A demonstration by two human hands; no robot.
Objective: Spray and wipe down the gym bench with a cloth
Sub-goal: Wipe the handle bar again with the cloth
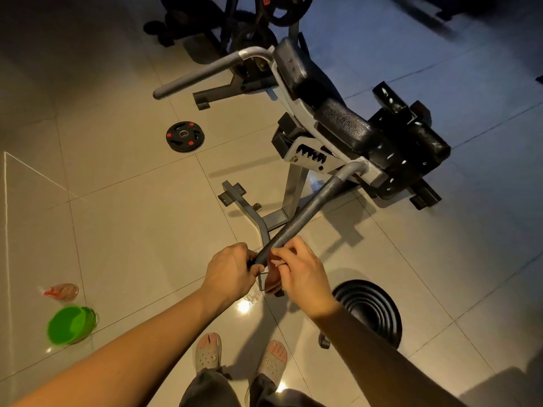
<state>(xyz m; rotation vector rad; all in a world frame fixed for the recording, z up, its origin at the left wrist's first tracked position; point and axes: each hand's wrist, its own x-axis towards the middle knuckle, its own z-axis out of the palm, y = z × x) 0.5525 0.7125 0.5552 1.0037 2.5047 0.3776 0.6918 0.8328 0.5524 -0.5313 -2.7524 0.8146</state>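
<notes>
The gym bench (349, 124) with black cushions and a grey frame stands on the tiled floor ahead of me. Its near foam-covered handle bar (305, 212) reaches toward me. My left hand (230, 270) grips the end of that bar. My right hand (299, 271) is curled beside the bar's end and pinches a reddish-brown cloth (273, 279), which hangs just under the bar. A spray bottle (63, 291) with a red trigger lies on the floor at the far left, away from both hands.
A green bucket (72, 324) stands at the left, near the bottle. A small weight plate (184, 136) lies on the floor left of the bench. A large black plate (371, 311) lies to my right. My feet (241, 355) are below. A weight rack (252, 27) stands behind.
</notes>
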